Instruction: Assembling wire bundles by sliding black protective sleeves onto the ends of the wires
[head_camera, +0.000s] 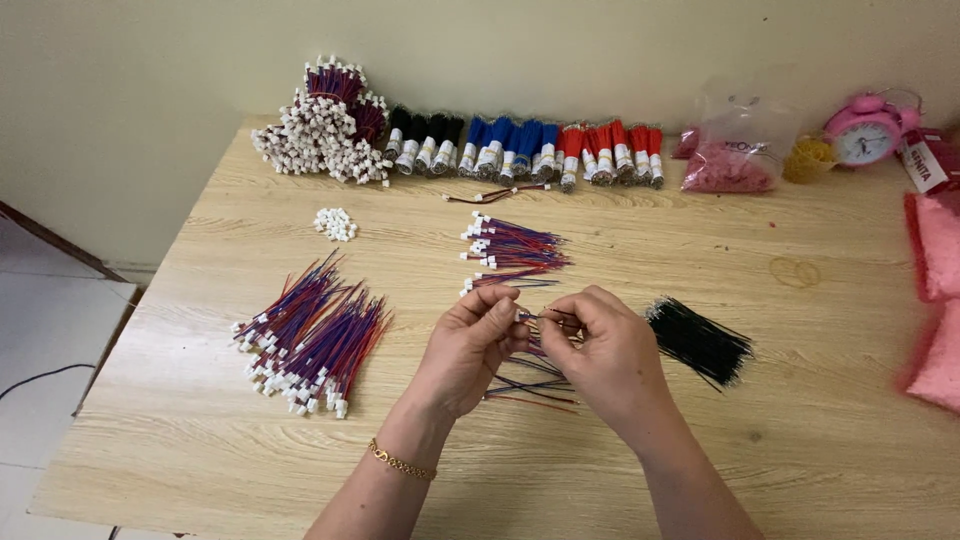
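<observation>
At the table's (800, 440) centre, we hold both hands close together, fingertips nearly meeting. Our left hand (468, 345) pinches a small white connector (521, 314) between thumb and forefinger; our right hand (610, 350) grips the thin wires (550, 316) running into it, so both hands are clamped on the same lead. More loose red and blue wires (530, 385) lie on the table under the hands. Left of the hands sits a pile of finished leads (310, 335) with white plugs. Just beyond the hands lies a smaller pile of leads (510, 250), and right of the right hand a bundle of black wires (698, 342). A heap of white plugs (336, 223) lies further left. Along the wall stand taped bundles (520, 150) in black, blue and red, a stack of plugged leads (325, 125), a bag of pink parts (730, 160) and a pink clock (866, 130). A gold bracelet (402, 462) sits on the left wrist
</observation>
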